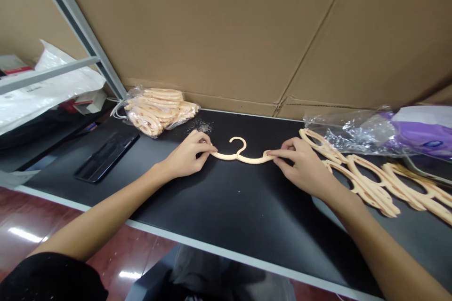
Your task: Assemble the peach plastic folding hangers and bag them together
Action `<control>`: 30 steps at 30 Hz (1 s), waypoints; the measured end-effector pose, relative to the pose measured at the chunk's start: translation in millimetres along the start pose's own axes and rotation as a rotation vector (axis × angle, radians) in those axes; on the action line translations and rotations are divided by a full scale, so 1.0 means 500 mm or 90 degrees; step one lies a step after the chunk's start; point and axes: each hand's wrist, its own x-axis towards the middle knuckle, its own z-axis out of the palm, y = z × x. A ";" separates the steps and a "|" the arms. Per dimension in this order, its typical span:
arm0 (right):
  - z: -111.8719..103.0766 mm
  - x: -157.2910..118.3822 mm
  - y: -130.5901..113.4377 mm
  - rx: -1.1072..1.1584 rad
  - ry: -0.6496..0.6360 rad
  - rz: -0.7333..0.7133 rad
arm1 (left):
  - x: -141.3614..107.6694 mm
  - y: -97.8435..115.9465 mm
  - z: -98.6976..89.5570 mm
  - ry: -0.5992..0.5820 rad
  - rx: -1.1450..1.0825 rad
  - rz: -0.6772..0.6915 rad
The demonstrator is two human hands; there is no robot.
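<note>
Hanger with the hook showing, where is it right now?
The hanger is mid-picture in the head view, over the black tabletop, its ends pinched by the left hand and right hand, left of the folded hangers.

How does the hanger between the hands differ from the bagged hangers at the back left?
The hanger is spread out, its hook upright in view; the bagged hangers look folded and lie heaped.
The hanger is bare, pinched by the left hand and right hand; the bagged hangers sit untouched in clear plastic.
Both are pale beige.
</note>
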 end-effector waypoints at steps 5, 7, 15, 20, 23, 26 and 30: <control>0.000 0.004 -0.028 0.020 -0.088 0.077 | 0.000 0.015 0.006 -0.009 -0.016 -0.056; 0.003 0.006 -0.041 0.016 -0.073 0.079 | 0.002 0.024 0.006 -0.005 -0.006 -0.049; 0.027 0.013 -0.089 0.105 -0.031 -0.024 | -0.002 0.051 0.021 -0.059 -0.075 0.012; 0.034 0.013 -0.101 0.149 -0.067 -0.018 | -0.004 0.060 0.023 -0.100 -0.116 0.020; 0.033 0.013 -0.101 0.150 -0.064 -0.020 | -0.004 0.059 0.022 -0.105 -0.116 0.026; 0.032 0.016 -0.099 0.144 -0.066 -0.021 | 0.000 0.056 0.023 -0.108 -0.120 0.024; 0.029 0.017 -0.097 0.136 -0.084 -0.026 | -0.001 0.057 0.017 -0.112 -0.113 0.010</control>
